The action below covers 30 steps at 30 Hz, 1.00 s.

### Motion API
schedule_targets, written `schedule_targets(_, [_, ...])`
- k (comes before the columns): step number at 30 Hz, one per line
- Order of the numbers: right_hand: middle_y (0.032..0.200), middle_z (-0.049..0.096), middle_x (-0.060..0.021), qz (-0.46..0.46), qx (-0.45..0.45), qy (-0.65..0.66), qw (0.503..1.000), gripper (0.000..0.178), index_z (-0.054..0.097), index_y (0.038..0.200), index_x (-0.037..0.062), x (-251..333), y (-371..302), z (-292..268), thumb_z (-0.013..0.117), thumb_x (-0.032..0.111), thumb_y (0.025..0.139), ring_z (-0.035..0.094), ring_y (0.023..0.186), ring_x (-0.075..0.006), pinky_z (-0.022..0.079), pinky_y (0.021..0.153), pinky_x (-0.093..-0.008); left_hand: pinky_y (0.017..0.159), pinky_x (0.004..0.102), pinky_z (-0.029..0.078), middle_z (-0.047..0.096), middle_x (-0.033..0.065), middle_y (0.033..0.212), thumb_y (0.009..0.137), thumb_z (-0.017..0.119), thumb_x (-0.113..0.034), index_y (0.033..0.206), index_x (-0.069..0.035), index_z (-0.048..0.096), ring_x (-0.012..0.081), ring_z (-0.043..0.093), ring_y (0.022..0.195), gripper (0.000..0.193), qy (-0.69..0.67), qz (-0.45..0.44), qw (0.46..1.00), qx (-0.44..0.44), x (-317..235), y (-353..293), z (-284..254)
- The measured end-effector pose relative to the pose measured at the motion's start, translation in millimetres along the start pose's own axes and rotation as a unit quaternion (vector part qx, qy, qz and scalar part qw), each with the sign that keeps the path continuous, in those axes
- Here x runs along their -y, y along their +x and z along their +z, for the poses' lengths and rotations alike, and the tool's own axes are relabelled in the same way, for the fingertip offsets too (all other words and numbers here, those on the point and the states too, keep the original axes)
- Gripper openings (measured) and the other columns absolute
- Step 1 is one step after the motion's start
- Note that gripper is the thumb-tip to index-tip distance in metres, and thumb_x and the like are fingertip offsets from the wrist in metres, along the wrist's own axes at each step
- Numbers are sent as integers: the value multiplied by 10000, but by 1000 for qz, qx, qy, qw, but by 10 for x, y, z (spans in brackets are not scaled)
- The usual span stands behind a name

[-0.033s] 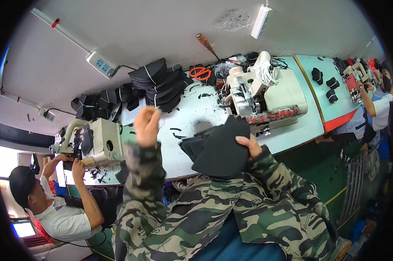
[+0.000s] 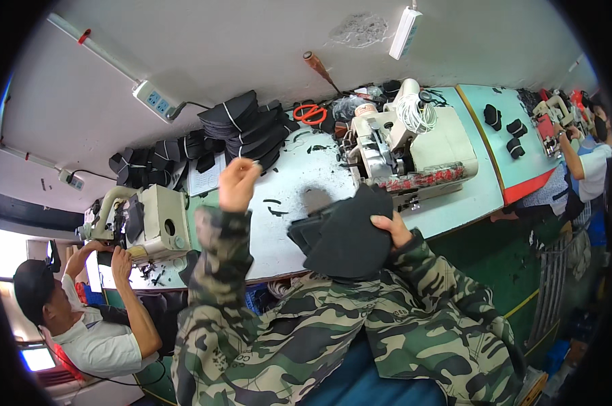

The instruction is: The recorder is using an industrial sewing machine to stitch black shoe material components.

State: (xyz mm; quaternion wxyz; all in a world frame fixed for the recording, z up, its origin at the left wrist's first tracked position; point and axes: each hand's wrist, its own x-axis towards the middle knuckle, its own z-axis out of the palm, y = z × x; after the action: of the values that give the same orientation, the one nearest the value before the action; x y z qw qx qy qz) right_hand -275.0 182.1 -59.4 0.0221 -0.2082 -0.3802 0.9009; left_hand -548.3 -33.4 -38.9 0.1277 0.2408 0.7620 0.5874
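Observation:
My right hand [image 2: 391,231] grips the edge of a stack of black curved fabric pieces [image 2: 346,240], held up in front of my chest above the pale green table [image 2: 289,223]. My left hand [image 2: 237,184] is raised over the table's middle with its fingers curled together; I cannot make out anything in it. Both arms wear camouflage sleeves. A white sewing machine [image 2: 407,145] stands just beyond the fabric, to the right.
A pile of black fabric pieces [image 2: 248,128] and orange scissors [image 2: 310,113] lie at the table's far side by the wall. A person [image 2: 82,325] works at another sewing machine [image 2: 147,223] on the left. Another person [image 2: 590,159] sits at the far right table.

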Motion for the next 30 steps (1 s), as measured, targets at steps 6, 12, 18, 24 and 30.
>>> schedule_targets(6, [1115, 568, -127, -105, -157, 58, 980, 457, 465, 1208, -15, 74, -722, -215, 587, 177, 812, 580, 990, -242, 482, 867, -351, 612, 381, 479, 626, 108, 721, 722, 648, -199, 812, -56, 622, 263, 614, 692, 170, 355, 95, 930, 4, 838, 1104, 720])
schedule_targets(12, [1120, 580, -127, -157, -265, 102, 946, 442, 484, 1197, -12, -142, -1371, -609, 573, 217, 829, 578, 1016, -246, 471, 892, -355, 859, 449, 417, 518, 157, 1116, 722, 608, -154, 1074, 4, 528, 329, 503, 1030, 394, 400, 120, 874, 248, 1274, 1058, 1589])
schedule_targets(18, [1155, 574, -148, -129, -300, 165, 931, 486, 483, 1207, -20, -83, -1698, -565, 558, 299, 848, 578, 1028, -260, 468, 903, -365, 1027, 455, 290, 407, 237, 1299, 748, 639, -306, 1268, 47, 392, 390, 339, 1247, 676, 344, 227, 900, 142, 1524, 590, 2218])
schedule_targets(24, [1131, 586, -139, -62, -291, 192, 935, 470, 500, 1188, -23, -62, -1554, -836, 565, 295, 847, 586, 1009, -259, 473, 893, -361, 1059, 475, 246, 334, 249, 1371, 780, 603, -312, 1301, 51, 374, 381, 276, 1306, 675, 351, 222, 869, 269, 1269, -947, 2186])
schedule_targets(30, [1045, 610, -136, -37, -247, 139, 958, 447, 534, 1137, -21, -35, -1059, -1194, 666, 218, 783, 609, 938, -230, 500, 830, -345, 976, 440, 377, 449, 200, 1295, 767, 636, -179, 1257, -45, 461, 349, 411, 1228, 538, 306, 256, 813, 424, 953, -2291, 1664])
